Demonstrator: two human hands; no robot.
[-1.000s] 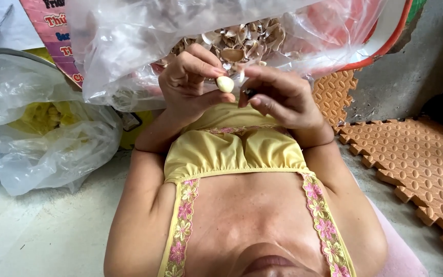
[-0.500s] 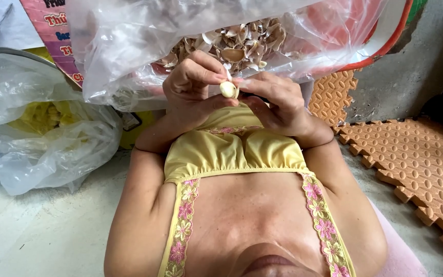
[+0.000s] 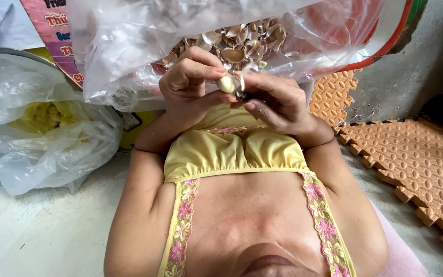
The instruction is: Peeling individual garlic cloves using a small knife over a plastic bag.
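Both hands meet in front of the chest. The left hand (image 3: pixel 190 87) pinches a pale garlic clove (image 3: pixel 226 84) in closed fingertips; the right hand (image 3: pixel 273 100), also closed, grips its right end. Behind lies a clear bag of peels (image 3: pixel 242 43).

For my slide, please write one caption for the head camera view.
Left hand pinches a pale garlic clove against the right hand, above a clear plastic bag of dry peels.
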